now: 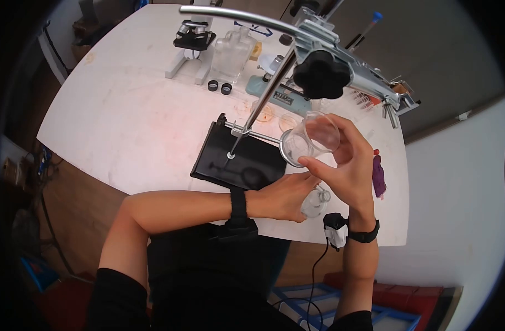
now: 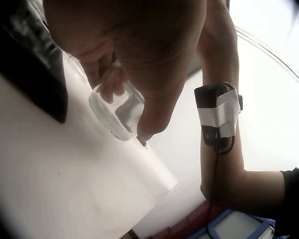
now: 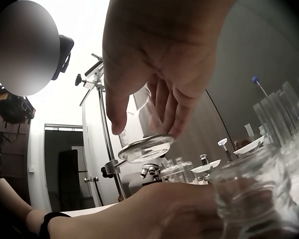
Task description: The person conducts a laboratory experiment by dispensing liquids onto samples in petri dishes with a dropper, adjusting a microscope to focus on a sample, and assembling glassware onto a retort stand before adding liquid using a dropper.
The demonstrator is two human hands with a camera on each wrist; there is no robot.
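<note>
My right hand [image 1: 349, 157] holds a clear glass beaker [image 1: 299, 144], thumb on one side and fingers on the other. The beaker sits at the metal ring [image 1: 284, 153] of a retort stand; in the right wrist view its base [image 3: 144, 154] shows within the ring. Below and nearer me, my left hand [image 1: 280, 196] grips a small clear glass bottle [image 1: 315, 204] with a short neck. In the left wrist view the fingers curl round that bottle [image 2: 114, 112], hiding part of it. The right forearm stands close beside it.
The stand's black base [image 1: 211, 157] lies on the white table, and a large clamp [image 1: 321, 74] juts out overhead. Behind are a microscope [image 1: 194, 36], a glass bottle [image 1: 230, 55] and a teal balance [image 1: 256, 85]. A purple cloth [image 1: 378, 176] lies at right.
</note>
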